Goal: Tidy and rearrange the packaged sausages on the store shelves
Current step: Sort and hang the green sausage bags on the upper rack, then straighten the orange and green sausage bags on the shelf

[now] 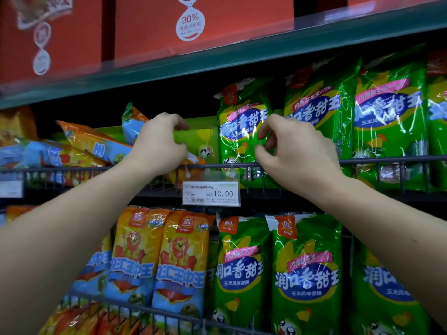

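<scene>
Red boxes (150, 27) line the top shelf (217, 59), green packs (389, 122) stand upright on the middle shelf (387, 161) beside toppled orange packs (96, 146), and the lower shelf (154, 310) carries both, upright.

Red boxes (203, 22) w/ "30%" logo up top; price tag (211, 193) reads 12.00, clipped to wire rail (387, 160).

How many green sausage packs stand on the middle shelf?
4. Leftmost green plastic sausage pack above the white price tag; second pack and third pack rightward; fourth pack cut off at the frame edge. More may hide behind.
</scene>
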`<state>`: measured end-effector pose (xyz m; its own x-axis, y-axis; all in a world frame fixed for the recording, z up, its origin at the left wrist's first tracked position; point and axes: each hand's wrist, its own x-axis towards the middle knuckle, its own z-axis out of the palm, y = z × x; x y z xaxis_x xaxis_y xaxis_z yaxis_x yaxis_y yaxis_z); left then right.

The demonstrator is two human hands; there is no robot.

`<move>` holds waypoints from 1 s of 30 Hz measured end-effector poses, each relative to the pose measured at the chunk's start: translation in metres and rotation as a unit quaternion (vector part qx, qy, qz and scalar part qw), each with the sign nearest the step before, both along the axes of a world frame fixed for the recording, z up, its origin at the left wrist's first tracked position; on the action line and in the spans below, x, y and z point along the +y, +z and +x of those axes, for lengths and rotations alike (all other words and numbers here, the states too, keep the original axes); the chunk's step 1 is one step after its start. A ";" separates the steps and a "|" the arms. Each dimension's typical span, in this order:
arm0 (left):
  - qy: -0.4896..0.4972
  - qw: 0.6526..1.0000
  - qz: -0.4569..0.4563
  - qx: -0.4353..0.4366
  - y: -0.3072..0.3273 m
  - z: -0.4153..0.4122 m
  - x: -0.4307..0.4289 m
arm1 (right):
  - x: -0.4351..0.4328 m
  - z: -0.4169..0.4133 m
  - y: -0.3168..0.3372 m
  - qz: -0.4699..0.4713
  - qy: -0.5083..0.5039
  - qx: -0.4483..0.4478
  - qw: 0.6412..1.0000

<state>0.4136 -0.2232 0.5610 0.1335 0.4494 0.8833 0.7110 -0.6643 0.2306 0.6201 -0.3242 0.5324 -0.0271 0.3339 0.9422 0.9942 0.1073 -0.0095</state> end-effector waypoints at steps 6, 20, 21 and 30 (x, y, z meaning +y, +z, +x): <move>0.019 0.998 -0.050 0.023 -0.006 -0.024 0.005 | -0.002 -0.009 -0.005 -0.006 0.009 -0.008 1.000; 0.054 0.991 0.087 0.081 -0.022 -0.075 0.038 | 0.017 -0.059 -0.004 -0.012 0.023 -0.060 0.998; 0.054 0.991 0.093 0.077 -0.023 -0.081 0.042 | 0.022 -0.066 -0.002 -0.015 0.022 -0.063 0.998; 0.001 0.977 0.158 0.140 -0.024 -0.124 0.082 | 0.075 -0.133 0.020 -0.105 -0.025 -0.033 0.994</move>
